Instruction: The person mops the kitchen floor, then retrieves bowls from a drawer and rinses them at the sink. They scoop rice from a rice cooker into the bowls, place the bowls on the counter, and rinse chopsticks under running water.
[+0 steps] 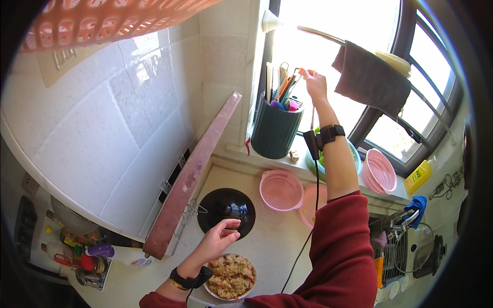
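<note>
My right hand [316, 86] is raised beside a dark green utensil holder [275, 127] on the windowsill. Its fingers are closed on a thin utensil handle, whose lower part goes down among chopsticks, spoons and other handles. My left hand [221, 239], empty with its fingers apart and slightly curled, hovers over the counter between a black, shiny domed object [227, 210] and a bowl of minced food mixture [231, 276]. Both wrists wear black strapped devices.
Pink plastic baskets [281, 190] stand on the counter and sill, near a bowl of greens [352, 154]. A grey cloth [371, 81] hangs from a rail. A long reddish board [192, 177] leans at left; an orange basket [115, 19] hangs above. A black cable [304, 246] crosses the counter.
</note>
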`<state>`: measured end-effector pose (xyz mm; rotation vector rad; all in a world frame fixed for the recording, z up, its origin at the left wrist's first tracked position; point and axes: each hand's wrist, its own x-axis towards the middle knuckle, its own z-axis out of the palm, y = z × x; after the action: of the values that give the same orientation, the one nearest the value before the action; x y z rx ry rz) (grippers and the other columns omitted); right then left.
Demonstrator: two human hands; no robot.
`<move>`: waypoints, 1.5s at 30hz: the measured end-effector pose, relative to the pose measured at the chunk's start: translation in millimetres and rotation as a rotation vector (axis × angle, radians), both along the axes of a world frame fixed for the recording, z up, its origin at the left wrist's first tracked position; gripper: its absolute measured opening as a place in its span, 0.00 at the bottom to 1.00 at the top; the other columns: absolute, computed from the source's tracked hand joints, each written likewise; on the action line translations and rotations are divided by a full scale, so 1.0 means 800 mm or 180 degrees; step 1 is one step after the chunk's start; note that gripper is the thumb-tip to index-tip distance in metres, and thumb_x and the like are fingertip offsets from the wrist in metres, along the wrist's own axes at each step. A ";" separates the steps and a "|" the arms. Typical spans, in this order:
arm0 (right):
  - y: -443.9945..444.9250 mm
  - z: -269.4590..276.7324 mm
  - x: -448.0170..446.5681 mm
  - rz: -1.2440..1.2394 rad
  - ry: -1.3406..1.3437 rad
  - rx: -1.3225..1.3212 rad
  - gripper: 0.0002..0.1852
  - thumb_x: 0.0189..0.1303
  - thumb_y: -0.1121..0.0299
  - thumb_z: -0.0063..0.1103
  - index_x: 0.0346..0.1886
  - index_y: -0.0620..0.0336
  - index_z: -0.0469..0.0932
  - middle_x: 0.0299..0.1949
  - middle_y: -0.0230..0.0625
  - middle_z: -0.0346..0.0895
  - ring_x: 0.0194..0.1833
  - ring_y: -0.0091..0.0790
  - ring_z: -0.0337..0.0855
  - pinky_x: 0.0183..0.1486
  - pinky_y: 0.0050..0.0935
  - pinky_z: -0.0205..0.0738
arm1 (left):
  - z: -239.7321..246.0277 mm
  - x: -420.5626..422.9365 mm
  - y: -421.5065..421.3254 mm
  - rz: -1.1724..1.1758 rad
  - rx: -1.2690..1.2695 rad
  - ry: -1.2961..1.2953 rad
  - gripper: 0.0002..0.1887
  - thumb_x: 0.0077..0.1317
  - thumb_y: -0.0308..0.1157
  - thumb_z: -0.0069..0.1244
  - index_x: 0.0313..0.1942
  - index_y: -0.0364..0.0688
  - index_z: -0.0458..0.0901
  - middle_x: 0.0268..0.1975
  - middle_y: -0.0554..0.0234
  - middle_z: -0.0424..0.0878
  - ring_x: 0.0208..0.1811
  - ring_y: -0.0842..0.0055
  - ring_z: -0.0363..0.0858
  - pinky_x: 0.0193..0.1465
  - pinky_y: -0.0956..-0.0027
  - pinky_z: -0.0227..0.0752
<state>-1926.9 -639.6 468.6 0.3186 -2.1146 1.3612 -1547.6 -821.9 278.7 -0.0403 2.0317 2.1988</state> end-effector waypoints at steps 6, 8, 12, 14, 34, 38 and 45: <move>0.025 0.100 0.016 -0.1144 0.2093 0.0091 0.19 0.66 0.54 0.39 0.30 0.57 0.75 0.26 0.40 0.78 0.31 0.48 0.79 0.33 0.41 0.70 | -0.001 -0.003 0.001 -0.0006 0.0012 0.0047 0.19 0.64 0.29 0.49 0.55 0.37 0.68 0.52 0.62 0.72 0.50 0.80 0.73 0.54 0.75 0.68; 0.016 0.104 0.017 -0.1261 0.2446 0.0803 0.17 0.67 0.55 0.37 0.34 0.56 0.73 0.27 0.41 0.78 0.29 0.48 0.79 0.31 0.40 0.72 | -0.002 -0.004 0.003 -0.0031 0.0024 0.0017 0.19 0.64 0.30 0.49 0.55 0.37 0.68 0.52 0.62 0.72 0.50 0.80 0.73 0.54 0.75 0.68; -0.045 0.054 0.012 -0.0321 0.1464 0.2106 0.22 0.63 0.52 0.47 0.31 0.66 0.74 0.27 0.48 0.77 0.31 0.49 0.80 0.36 0.40 0.73 | -0.008 -0.006 0.007 -0.0079 0.0094 0.0037 0.21 0.64 0.31 0.49 0.56 0.37 0.67 0.52 0.58 0.72 0.50 0.78 0.73 0.54 0.73 0.67; -0.072 0.024 0.007 0.0577 -0.0009 0.1301 0.27 0.51 0.49 0.61 0.36 0.69 0.77 0.34 0.52 0.79 0.38 0.48 0.80 0.42 0.38 0.72 | -0.011 -0.005 0.007 -0.0076 0.0070 0.0048 0.21 0.64 0.32 0.49 0.56 0.37 0.67 0.52 0.57 0.72 0.50 0.77 0.73 0.54 0.72 0.67; -0.081 0.013 -0.002 0.0599 -0.0716 0.0478 0.13 0.57 0.58 0.58 0.33 0.59 0.80 0.16 0.28 0.67 0.14 0.21 0.61 0.14 0.23 0.53 | -0.020 -0.008 0.002 -0.0096 0.0027 0.0033 0.20 0.64 0.32 0.49 0.55 0.36 0.67 0.51 0.58 0.73 0.49 0.77 0.74 0.53 0.72 0.68; -0.060 0.028 0.011 0.0496 -0.0819 0.0606 0.12 0.59 0.58 0.55 0.35 0.55 0.82 0.16 0.27 0.64 0.15 0.20 0.57 0.15 0.21 0.51 | -0.017 -0.010 0.008 -0.0163 0.0007 0.0079 0.21 0.64 0.33 0.49 0.55 0.36 0.67 0.51 0.58 0.73 0.49 0.77 0.74 0.53 0.71 0.68; -0.047 0.031 0.022 0.0536 -0.0802 0.0963 0.15 0.59 0.56 0.56 0.41 0.56 0.80 0.18 0.28 0.66 0.16 0.21 0.54 0.16 0.20 0.50 | -0.014 -0.007 0.013 -0.0197 0.0054 0.0082 0.21 0.64 0.33 0.49 0.55 0.36 0.68 0.51 0.58 0.73 0.49 0.76 0.74 0.53 0.71 0.68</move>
<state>-1909.3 -677.4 493.3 0.4774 -2.5608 1.2229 -1553.2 -811.2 267.3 0.0525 1.9991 2.1903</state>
